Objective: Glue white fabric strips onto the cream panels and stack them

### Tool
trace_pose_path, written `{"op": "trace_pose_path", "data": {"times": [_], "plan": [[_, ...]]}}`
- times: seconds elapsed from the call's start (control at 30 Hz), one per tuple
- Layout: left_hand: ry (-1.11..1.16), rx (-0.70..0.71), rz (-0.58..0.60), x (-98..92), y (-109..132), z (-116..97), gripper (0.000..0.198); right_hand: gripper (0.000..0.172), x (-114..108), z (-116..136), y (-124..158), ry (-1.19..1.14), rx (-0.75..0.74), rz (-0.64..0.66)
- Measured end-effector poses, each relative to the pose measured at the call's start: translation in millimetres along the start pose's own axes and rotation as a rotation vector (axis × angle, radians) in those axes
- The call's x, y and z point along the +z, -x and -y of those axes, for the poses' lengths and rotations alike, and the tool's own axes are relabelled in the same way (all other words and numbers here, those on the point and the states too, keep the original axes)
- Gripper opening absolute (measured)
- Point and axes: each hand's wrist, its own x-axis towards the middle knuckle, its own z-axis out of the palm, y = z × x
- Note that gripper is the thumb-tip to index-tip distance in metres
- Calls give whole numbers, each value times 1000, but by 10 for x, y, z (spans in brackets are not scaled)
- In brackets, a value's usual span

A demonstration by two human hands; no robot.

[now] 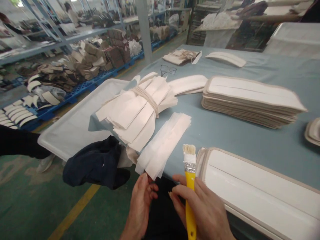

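My right hand [200, 208] grips the yellow handle of a paintbrush [189, 186], bristles pointing up and away over the table edge. My left hand [141, 203] pinches the near end of a small stack of white strips [163, 145] that lies on the blue-grey table [237, 133]. Just behind the strips sits a tied bundle of white cut pieces [136, 106]. To the right of the brush lies a long white padded piece with a beige edge [255, 190].
A tall stack of white padded pieces [252, 100] sits mid-table, more pieces [187, 83] and eyeglasses [167, 70] behind. A dark cloth [97, 165] hangs at the near left corner beside a white tray [72, 126]. Pallets of material [82, 63] line the floor at left.
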Motion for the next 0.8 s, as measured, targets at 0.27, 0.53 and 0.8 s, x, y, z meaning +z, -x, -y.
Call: {"op": "trace_pose_path", "data": {"times": [0.27,0.53,0.8], "plan": [[233,-12,-16,-129,-231,-243,66,13,-19,-56,166,-26,84,34],[-81,338,-302,-309,-264,-344,62,15,-169,-43,194,7,49,34],[-493,706,-34,157,189,-1066,49,16,-374,-153,-283,-267,189,-91]]}}
